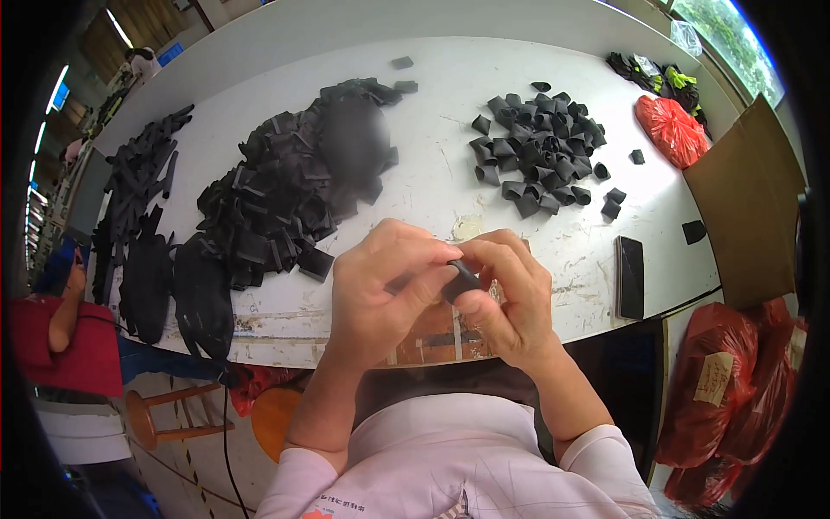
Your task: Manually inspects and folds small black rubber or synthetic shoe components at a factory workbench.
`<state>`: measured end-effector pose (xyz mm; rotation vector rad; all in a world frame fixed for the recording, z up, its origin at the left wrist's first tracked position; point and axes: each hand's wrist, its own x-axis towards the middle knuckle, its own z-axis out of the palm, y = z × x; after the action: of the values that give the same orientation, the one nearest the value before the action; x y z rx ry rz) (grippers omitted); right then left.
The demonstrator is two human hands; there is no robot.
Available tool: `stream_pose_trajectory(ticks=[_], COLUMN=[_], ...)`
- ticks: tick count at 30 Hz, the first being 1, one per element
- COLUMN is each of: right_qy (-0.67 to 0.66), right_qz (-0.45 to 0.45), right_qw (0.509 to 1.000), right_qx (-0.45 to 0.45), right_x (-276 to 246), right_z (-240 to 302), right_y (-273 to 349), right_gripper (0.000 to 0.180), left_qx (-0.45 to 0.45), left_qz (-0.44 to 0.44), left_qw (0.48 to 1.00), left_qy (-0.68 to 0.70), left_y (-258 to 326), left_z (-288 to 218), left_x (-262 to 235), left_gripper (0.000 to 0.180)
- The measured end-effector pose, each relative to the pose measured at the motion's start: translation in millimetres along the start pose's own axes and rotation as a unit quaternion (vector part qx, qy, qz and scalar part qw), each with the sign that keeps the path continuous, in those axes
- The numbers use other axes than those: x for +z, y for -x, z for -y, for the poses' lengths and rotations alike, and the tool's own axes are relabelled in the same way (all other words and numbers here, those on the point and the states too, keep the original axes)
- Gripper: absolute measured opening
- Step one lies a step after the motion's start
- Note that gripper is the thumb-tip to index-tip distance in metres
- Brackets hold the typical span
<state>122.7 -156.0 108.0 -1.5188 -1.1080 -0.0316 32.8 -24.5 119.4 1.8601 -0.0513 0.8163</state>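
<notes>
Close in front of me, at the near edge of the table, my left hand (389,290) and my right hand (512,298) meet around a small black fabric-like piece (463,282). Fingers and thumbs of both hands pinch it, so much of its shape is hidden. Left of my hands spreads a large heap of flat, folded black pieces (268,190), with a blurred patch over its upper part. Beyond my right hand lies a looser pile of small black pieces curled into open tubes (540,147).
Black strips (143,173) and larger dark pieces (203,290) lie at the left. A phone-like black slab (630,277) rests to the right, near cardboard (748,203) and a red bag (670,130). Red bags (713,381) stand lower right. A co-worker's arm (65,320) shows left, above a wooden stool (173,415).
</notes>
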Motion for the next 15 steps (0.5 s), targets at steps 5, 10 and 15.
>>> stream_pose_trajectory(ticks=[5, 10, 15], right_qy=[0.050, 0.013, 0.042], right_qz=[0.021, 0.010, -0.016], right_qw=[0.998, 1.000, 0.999], right_qx=[-0.024, 0.001, -0.012], right_x=[3, 3, 8], right_z=[14, 19, 11], right_y=[-7, -12, -6], right_gripper=[0.033, 0.026, 0.016], left_qx=[-0.004, -0.066, -0.112], left_qz=[-0.084, -0.164, -0.164], left_qw=[0.996, 0.952, 0.922], left_qy=[0.008, 0.251, 0.334], left_y=[5, 17, 27], left_z=[-1, 12, 17], left_x=[3, -3, 2], left_gripper=[0.007, 0.004, 0.005])
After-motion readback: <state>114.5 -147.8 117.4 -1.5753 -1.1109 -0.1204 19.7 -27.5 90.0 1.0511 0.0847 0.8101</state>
